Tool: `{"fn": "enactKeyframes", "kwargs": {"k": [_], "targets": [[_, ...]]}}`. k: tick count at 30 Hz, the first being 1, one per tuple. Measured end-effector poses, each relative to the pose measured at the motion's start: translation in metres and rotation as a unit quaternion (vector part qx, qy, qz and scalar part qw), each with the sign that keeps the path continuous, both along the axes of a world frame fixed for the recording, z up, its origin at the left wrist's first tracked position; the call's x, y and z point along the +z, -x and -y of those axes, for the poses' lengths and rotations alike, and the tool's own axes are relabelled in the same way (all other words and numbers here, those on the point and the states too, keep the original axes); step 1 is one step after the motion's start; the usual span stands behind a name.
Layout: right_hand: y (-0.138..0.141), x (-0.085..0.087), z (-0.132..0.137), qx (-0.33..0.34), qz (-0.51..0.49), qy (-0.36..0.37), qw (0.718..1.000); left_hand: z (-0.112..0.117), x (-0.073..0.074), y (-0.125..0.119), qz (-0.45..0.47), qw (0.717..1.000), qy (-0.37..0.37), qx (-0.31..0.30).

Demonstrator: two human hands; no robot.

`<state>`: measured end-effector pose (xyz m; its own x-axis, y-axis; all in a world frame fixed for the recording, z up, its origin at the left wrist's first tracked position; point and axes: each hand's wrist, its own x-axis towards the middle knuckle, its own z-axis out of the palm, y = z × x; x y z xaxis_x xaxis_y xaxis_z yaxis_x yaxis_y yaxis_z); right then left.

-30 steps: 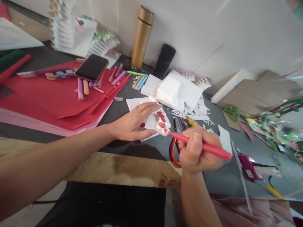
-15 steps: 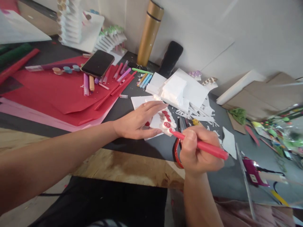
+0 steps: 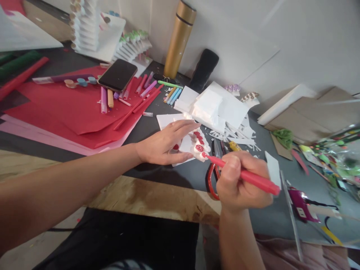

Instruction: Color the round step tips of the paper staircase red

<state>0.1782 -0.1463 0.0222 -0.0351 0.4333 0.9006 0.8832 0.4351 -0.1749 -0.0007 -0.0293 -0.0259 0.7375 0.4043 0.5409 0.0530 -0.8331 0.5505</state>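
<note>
My left hand (image 3: 170, 143) lies with fingers stretched over a white card (image 3: 165, 120), its thumb and fingers on either side of a row of small white lumps (image 3: 206, 145). Several lumps bear red colouring, one with a red round pattern (image 3: 199, 147). My right hand (image 3: 244, 182) is closed round a red felt-tip pen (image 3: 260, 182), held at a slant. The pen's tip is close to the nearest lump, which has a red mark; I cannot tell whether they touch. Red-handled scissors (image 3: 209, 179) lie beside my right hand, partly hidden by it.
White sheets (image 3: 208, 105) and paper scraps (image 3: 230, 131) lie beyond my hands. Red paper (image 3: 64, 108) with several pens and a phone (image 3: 117, 75) covers the left side. A gold flask (image 3: 180, 39) and a black case (image 3: 204, 67) stand by the wall. A purple device (image 3: 302, 205) sits right.
My right hand has moved a little to the right and down with the pen, and the tip has drawn back slightly. My left hand stays in place on the card.
</note>
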Motion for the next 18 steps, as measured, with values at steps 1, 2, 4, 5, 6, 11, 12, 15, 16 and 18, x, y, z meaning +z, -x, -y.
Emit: {"fn": "enactKeyframes", "kwargs": {"k": [1,2,4,5,6,11,12,15,16,18], "targets": [[-0.0001,-0.0001,0.0003,-0.004,0.000,0.000,1.000,-0.0001,0.0000,0.0001,-0.001,1.000,0.000,-0.001],[0.0001,-0.0002,0.0007,-0.005,-0.001,0.000,1.000,-0.0002,0.0000,0.0002,-0.001,1.000,-0.001,-0.001],[0.0011,-0.0004,0.0015,0.004,-0.006,-0.004,1.000,-0.0004,0.0000,0.0004,-0.002,1.000,-0.004,-0.001],[0.0018,-0.0004,0.0019,0.009,-0.007,-0.005,1.000,-0.0004,0.0001,0.0004,-0.002,1.000,-0.005,-0.002],[0.0026,-0.0005,0.0022,0.012,-0.008,-0.004,1.000,-0.0004,0.0001,0.0004,-0.002,1.000,-0.005,-0.002],[0.0040,-0.0011,0.0030,0.013,-0.003,0.004,1.000,-0.0001,0.0006,0.0001,-0.003,1.000,-0.003,0.000],[0.0038,-0.0013,0.0032,0.010,-0.002,0.006,1.000,0.0000,0.0008,0.0000,-0.004,1.000,-0.002,0.001],[0.0037,-0.0015,0.0033,-0.004,-0.002,0.015,1.000,0.0008,0.0015,0.0002,-0.007,1.000,0.000,0.002],[0.0039,-0.0015,0.0032,-0.005,-0.003,0.013,1.000,0.0011,0.0018,0.0003,-0.009,1.000,0.002,0.004],[0.0046,-0.0013,0.0028,0.000,-0.009,0.006,1.000,0.0015,0.0024,0.0006,-0.014,1.000,0.007,0.007]]}}
